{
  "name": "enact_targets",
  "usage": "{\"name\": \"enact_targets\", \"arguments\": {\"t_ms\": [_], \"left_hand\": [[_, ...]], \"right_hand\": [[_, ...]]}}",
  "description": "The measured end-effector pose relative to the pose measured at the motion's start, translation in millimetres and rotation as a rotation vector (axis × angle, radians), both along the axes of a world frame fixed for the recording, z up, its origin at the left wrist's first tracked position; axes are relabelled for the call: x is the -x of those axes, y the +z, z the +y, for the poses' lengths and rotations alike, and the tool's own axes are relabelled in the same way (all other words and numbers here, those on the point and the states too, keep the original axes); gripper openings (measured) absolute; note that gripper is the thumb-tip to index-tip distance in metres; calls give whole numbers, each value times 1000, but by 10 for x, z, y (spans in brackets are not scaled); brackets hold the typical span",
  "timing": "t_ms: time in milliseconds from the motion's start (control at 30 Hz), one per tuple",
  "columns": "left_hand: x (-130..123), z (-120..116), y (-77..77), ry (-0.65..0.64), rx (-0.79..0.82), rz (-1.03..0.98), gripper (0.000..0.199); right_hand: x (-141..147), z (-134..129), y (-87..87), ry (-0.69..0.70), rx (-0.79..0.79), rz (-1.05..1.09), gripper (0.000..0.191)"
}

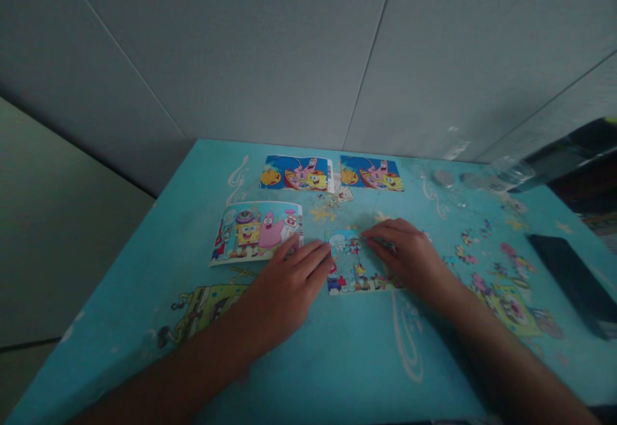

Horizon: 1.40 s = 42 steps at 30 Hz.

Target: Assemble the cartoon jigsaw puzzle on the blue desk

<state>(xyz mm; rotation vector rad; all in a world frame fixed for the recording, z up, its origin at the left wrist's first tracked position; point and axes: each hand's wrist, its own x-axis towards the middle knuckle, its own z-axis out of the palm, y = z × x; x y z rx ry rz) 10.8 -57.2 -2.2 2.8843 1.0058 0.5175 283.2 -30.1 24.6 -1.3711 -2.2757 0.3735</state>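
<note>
A partly assembled jigsaw puzzle (343,264) with cartoon figures lies on the blue table, its left side and bottom edge joined and a gap in its middle. My left hand (292,280) rests flat, fingers stretched out, with the fingertips touching the puzzle's left edge. At the upper right of the puzzle, my right hand (409,251) is closed in a pinch, its fingertips at a small puzzle piece (355,245) by the top edge. The fingers partly hide that piece. Left of the puzzle lies a picture card (263,232) with similar cartoon figures, its right corner partly behind my left hand.
Loose puzzle pieces (465,254) are scattered to the right, near a dark phone-like slab (573,277). Two blue cartoon pictures (296,173) lie along the back by the wall. Clear plastic jars (511,171) and round lids (443,178) stand at the back right.
</note>
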Motion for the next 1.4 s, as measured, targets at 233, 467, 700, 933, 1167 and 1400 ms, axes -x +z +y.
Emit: {"name": "enact_targets", "arguments": {"t_ms": [233, 467, 700, 933, 1167, 1400], "left_hand": [[5, -10, -4, 1, -13, -3, 38], [1, -5, 21, -5, -17, 6, 40], [9, -7, 10, 2, -3, 13, 40], [7, -14, 21, -1, -11, 12, 40], [0, -8, 15, -5, -17, -1, 39], [2, -8, -5, -4, -26, -3, 38]], "right_hand": [[51, -60, -7, 10, 73, -39, 21], [115, -85, -26, 10, 75, -57, 24], [131, -79, -33, 28, 132, 56, 12], [176, -62, -49, 42, 163, 40, 25], [164, -89, 60, -41, 248, 149, 9], [144, -98, 117, -190, 412, 353, 21]]}}
